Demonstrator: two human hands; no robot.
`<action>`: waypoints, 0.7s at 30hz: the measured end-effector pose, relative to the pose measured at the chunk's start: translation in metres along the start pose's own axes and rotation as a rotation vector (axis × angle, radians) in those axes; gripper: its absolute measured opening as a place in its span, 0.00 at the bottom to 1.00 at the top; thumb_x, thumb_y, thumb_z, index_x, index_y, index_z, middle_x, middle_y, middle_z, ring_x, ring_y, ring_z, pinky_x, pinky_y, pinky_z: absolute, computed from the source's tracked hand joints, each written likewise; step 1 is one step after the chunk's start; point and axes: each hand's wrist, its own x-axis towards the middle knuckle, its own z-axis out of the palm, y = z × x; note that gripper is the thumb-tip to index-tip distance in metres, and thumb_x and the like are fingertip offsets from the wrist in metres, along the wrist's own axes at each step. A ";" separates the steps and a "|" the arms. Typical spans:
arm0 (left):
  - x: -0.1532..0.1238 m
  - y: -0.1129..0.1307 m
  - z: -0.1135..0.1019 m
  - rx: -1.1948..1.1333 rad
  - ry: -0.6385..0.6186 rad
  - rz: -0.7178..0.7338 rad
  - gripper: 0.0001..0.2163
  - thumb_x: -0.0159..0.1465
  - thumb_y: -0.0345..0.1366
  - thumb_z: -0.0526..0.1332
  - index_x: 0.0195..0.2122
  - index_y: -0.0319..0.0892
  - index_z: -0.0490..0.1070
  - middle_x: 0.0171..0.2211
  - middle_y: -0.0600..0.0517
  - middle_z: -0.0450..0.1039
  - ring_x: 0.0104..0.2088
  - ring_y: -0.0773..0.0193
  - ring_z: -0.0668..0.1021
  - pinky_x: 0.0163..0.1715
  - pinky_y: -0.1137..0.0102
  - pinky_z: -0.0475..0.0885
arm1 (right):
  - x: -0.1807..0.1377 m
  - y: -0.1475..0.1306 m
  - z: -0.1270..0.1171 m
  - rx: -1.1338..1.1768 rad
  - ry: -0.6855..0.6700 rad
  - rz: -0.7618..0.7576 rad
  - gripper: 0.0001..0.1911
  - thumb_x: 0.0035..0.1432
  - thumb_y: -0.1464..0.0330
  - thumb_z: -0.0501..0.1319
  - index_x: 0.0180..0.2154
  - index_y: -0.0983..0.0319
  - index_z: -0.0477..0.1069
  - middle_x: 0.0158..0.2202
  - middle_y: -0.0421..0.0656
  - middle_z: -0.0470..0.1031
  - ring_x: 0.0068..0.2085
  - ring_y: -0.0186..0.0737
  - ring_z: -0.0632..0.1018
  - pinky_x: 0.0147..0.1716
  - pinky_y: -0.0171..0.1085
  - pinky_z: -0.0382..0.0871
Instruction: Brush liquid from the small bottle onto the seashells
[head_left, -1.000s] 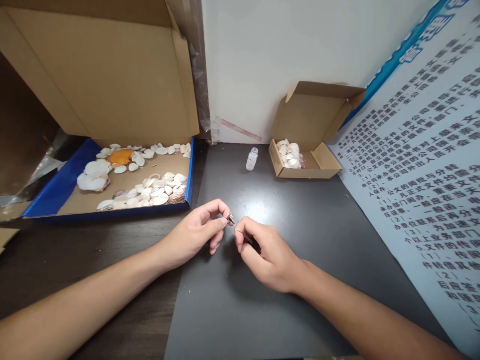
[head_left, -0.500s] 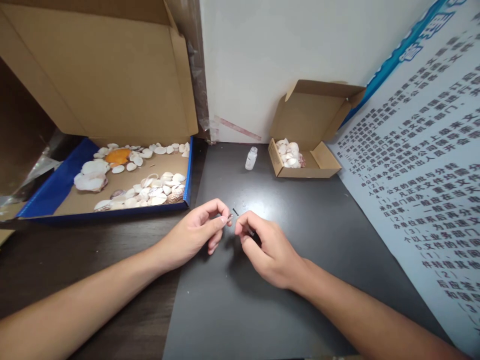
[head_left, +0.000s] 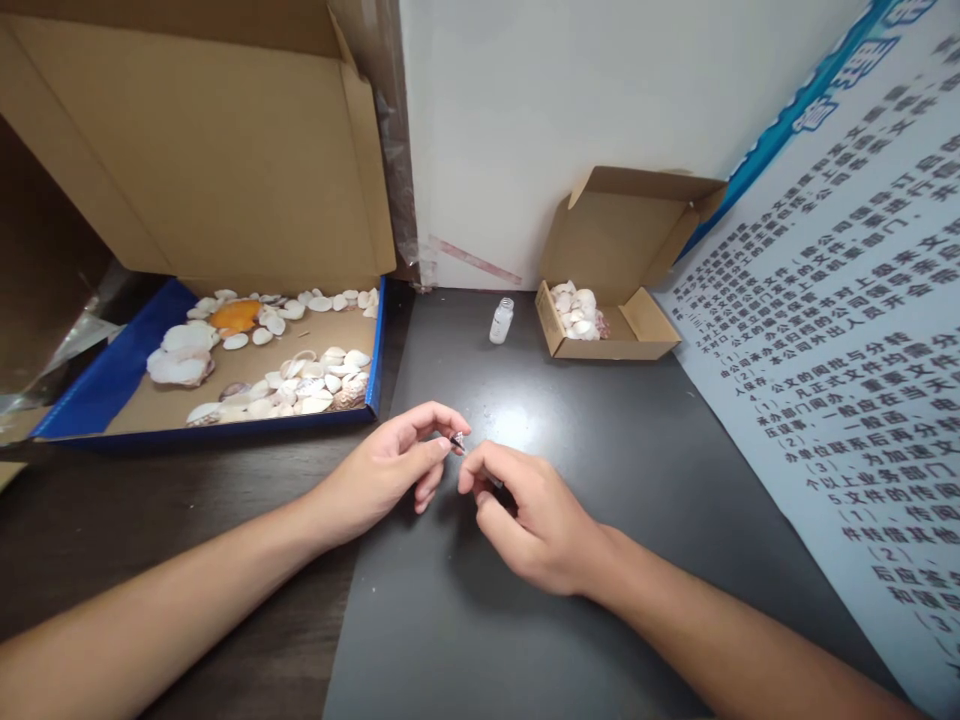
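Wall poster (head_left: pixel 847 330): dense Chinese txt.

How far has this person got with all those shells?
Done, it seems: a few shells sit in the small box by the wall. In hand: the left hand pinches one tiny speckled shell, and the right hand meets it with a thin dark tool that is too small to identify. Left: many shells lie loose in the big tray, and the little bottle stands untouched, apparently empty.

Head view, single camera.
Looks forward and down from close above the dark grey table top (head_left: pixel 600 440), facing the white wall (head_left: pixel 570 120).
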 end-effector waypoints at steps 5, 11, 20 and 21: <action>0.000 0.002 0.001 -0.012 0.011 -0.008 0.09 0.67 0.41 0.59 0.43 0.42 0.66 0.19 0.61 0.62 0.17 0.73 0.64 0.18 0.77 0.64 | -0.001 -0.002 0.000 -0.030 0.028 0.007 0.08 0.52 0.77 0.52 0.34 0.60 0.64 0.28 0.36 0.66 0.26 0.32 0.65 0.28 0.33 0.58; 0.000 0.000 0.000 -0.008 0.014 0.007 0.09 0.67 0.40 0.58 0.44 0.42 0.64 0.21 0.61 0.63 0.17 0.74 0.65 0.18 0.76 0.64 | 0.000 -0.004 -0.001 -0.053 0.008 0.009 0.08 0.51 0.76 0.52 0.33 0.60 0.64 0.27 0.36 0.67 0.26 0.32 0.65 0.27 0.32 0.57; 0.000 -0.002 -0.001 -0.019 0.017 0.010 0.07 0.67 0.40 0.58 0.39 0.44 0.62 0.19 0.62 0.62 0.17 0.74 0.63 0.19 0.77 0.64 | 0.000 -0.003 -0.001 -0.075 0.070 0.014 0.07 0.52 0.76 0.53 0.32 0.60 0.65 0.27 0.37 0.68 0.26 0.32 0.66 0.27 0.33 0.58; 0.000 -0.002 -0.001 -0.018 0.019 0.007 0.07 0.68 0.40 0.58 0.38 0.44 0.62 0.19 0.62 0.61 0.17 0.74 0.63 0.19 0.77 0.64 | 0.000 -0.003 -0.001 -0.068 0.085 0.002 0.07 0.52 0.76 0.53 0.32 0.60 0.65 0.26 0.37 0.68 0.26 0.32 0.66 0.27 0.33 0.59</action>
